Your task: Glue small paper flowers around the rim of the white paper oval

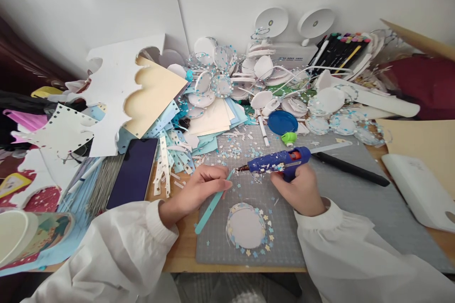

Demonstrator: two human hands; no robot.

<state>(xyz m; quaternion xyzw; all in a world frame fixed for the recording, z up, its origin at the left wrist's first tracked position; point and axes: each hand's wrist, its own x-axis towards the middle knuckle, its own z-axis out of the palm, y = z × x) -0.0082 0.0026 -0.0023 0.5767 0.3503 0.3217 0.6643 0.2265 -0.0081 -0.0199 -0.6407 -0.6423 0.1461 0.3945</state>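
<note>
My left hand (205,188) pinches a teal paper strip (210,212) near its upper end, and the strip slants down to the left. In my right hand (300,189) is a blue glue gun (272,162) flecked with white bits. Its dark tip points left, at or very near the upper end of the strip; contact cannot be made out. Below both hands a white disc (246,227) ringed with wire and small blue, cream and yellow flower shapes lies on the grey cutting mat (284,246).
Scattered paper flowers (234,148) lie behind the hands. A blue lid (282,123), a marker (263,130) and a black stick-like object (351,169) are farther back. A phone (132,173) is at left, a white device (419,191) at right. Decorated discs (222,85) pile up by the wall.
</note>
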